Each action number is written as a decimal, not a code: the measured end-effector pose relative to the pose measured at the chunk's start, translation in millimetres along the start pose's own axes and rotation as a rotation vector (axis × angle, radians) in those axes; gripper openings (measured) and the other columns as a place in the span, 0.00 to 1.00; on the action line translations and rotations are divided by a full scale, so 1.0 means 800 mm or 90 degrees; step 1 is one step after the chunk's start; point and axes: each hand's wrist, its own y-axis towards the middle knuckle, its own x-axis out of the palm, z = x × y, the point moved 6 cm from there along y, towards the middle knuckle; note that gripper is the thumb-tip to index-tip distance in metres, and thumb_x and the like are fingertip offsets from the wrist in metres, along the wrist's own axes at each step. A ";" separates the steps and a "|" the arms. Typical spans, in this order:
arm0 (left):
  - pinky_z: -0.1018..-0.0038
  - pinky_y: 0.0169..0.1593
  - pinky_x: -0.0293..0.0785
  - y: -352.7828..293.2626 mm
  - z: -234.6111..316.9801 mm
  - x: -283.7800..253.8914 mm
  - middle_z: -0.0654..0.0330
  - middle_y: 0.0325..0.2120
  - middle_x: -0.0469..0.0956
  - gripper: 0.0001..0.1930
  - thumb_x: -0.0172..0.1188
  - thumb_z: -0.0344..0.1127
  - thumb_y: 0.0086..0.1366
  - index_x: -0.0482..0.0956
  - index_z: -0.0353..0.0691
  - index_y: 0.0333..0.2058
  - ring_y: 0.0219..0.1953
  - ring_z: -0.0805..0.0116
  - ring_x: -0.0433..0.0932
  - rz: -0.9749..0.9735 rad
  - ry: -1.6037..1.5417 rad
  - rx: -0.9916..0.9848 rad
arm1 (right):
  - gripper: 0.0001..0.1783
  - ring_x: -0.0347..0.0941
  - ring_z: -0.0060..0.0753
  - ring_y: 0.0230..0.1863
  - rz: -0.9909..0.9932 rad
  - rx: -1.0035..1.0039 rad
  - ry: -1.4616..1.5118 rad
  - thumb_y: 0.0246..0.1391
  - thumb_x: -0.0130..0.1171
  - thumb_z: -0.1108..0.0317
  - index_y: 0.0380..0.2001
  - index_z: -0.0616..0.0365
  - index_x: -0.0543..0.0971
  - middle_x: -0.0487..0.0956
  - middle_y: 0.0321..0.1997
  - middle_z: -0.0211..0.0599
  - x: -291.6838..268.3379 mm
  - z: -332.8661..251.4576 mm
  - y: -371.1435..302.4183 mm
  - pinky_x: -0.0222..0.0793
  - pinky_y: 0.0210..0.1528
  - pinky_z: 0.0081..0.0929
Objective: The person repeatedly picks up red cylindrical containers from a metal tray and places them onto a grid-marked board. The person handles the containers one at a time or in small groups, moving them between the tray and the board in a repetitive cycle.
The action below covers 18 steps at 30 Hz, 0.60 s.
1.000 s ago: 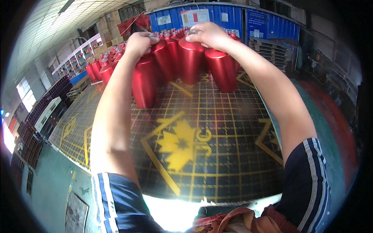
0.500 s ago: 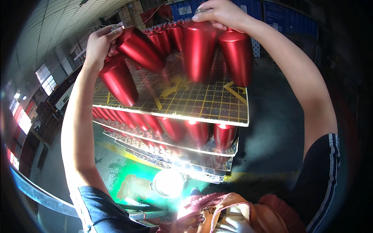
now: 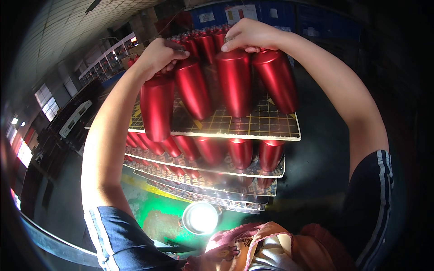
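My left hand (image 3: 159, 56) is closed round the necks of two shiny red metal bottles, the outer red bottle (image 3: 157, 108) and the inner red bottle (image 3: 193, 88). Two more hang from my right hand (image 3: 251, 36): an inner bottle (image 3: 234, 83) and an outer bottle (image 3: 276, 81), which tilts with its base to the right. All of them are over the near part of a dark board (image 3: 266, 125) with a yellow grid. Whether their bases touch the board I cannot tell. Farther back on it stand several similar red bottles (image 3: 206, 47).
Beneath the top board, layers of red bottles (image 3: 239, 153) stand on further stacked boards (image 3: 253, 173). A round metal vessel (image 3: 200, 218), glaring with light, is on the green floor near me. Blue panels (image 3: 280, 14) are at the back, and shelving (image 3: 106, 61) is at the far left.
My left hand has moved right, and its two bottles now hang more upright. My right hand and its bottles have come lower and nearer in the view.
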 end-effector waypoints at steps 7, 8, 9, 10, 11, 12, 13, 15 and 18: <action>0.79 0.18 0.58 0.020 -0.052 -0.057 0.69 0.16 0.70 0.14 0.63 0.45 0.64 0.83 0.39 0.36 0.14 0.80 0.64 0.119 -0.178 0.001 | 0.22 0.61 0.13 0.13 0.218 -0.049 0.117 0.53 0.70 0.50 0.34 0.60 0.84 0.69 0.14 0.23 -0.051 0.024 -0.013 0.55 0.15 0.15; 0.79 0.19 0.58 0.026 -0.063 -0.060 0.68 0.17 0.70 0.13 0.62 0.44 0.65 0.83 0.39 0.38 0.14 0.80 0.65 0.123 -0.195 0.004 | 0.20 0.63 0.12 0.14 0.259 -0.040 0.103 0.54 0.69 0.51 0.36 0.60 0.85 0.71 0.16 0.24 -0.054 0.033 -0.009 0.57 0.15 0.15; 0.79 0.19 0.59 0.034 -0.073 -0.063 0.68 0.18 0.71 0.13 0.62 0.43 0.65 0.83 0.39 0.39 0.15 0.80 0.65 0.135 -0.207 0.003 | 0.20 0.63 0.12 0.14 0.239 -0.047 0.123 0.54 0.69 0.52 0.36 0.60 0.85 0.73 0.17 0.24 -0.053 0.041 -0.005 0.57 0.15 0.15; 0.79 0.20 0.60 0.042 -0.082 -0.064 0.68 0.20 0.71 0.14 0.62 0.43 0.65 0.83 0.39 0.41 0.15 0.80 0.66 0.152 -0.216 0.004 | 0.19 0.63 0.12 0.14 0.251 -0.048 0.132 0.54 0.69 0.53 0.37 0.60 0.85 0.74 0.18 0.24 -0.053 0.049 0.000 0.57 0.15 0.15; 0.79 0.21 0.61 0.048 -0.088 -0.063 0.68 0.21 0.71 0.14 0.61 0.42 0.65 0.83 0.39 0.42 0.16 0.80 0.66 0.161 -0.233 0.021 | 0.19 0.63 0.12 0.14 0.249 -0.049 0.143 0.54 0.69 0.53 0.37 0.59 0.85 0.76 0.19 0.24 -0.051 0.057 0.003 0.57 0.15 0.15; 0.79 0.21 0.62 0.051 -0.091 -0.063 0.68 0.22 0.72 0.14 0.61 0.42 0.66 0.82 0.38 0.42 0.17 0.80 0.67 0.175 -0.249 0.041 | 0.16 0.66 0.16 0.17 0.246 -0.025 0.099 0.58 0.66 0.58 0.41 0.58 0.84 0.78 0.23 0.27 -0.053 0.063 0.004 0.62 0.21 0.15; 0.80 0.22 0.62 0.051 -0.097 -0.059 0.68 0.23 0.72 0.14 0.61 0.41 0.66 0.82 0.38 0.43 0.17 0.80 0.67 0.177 -0.266 0.041 | 0.16 0.70 0.18 0.23 0.284 -0.092 0.085 0.58 0.66 0.58 0.43 0.56 0.83 0.78 0.29 0.29 -0.055 0.062 0.001 0.65 0.28 0.18; 0.79 0.36 0.74 0.037 -0.093 -0.059 0.63 0.33 0.79 0.18 0.63 0.39 0.65 0.80 0.39 0.51 0.35 0.73 0.78 0.196 -0.189 0.121 | 0.17 0.76 0.24 0.37 0.331 -0.165 0.063 0.58 0.65 0.58 0.47 0.52 0.83 0.80 0.42 0.33 -0.057 0.062 -0.015 0.73 0.43 0.24; 0.68 0.55 0.73 -0.018 -0.093 -0.050 0.54 0.48 0.77 0.24 0.67 0.39 0.62 0.77 0.47 0.58 0.53 0.59 0.76 0.225 0.049 0.208 | 0.26 0.60 0.46 0.69 0.317 -0.096 -0.322 0.51 0.68 0.48 0.55 0.32 0.80 0.67 0.66 0.48 -0.042 0.074 -0.055 0.60 0.68 0.42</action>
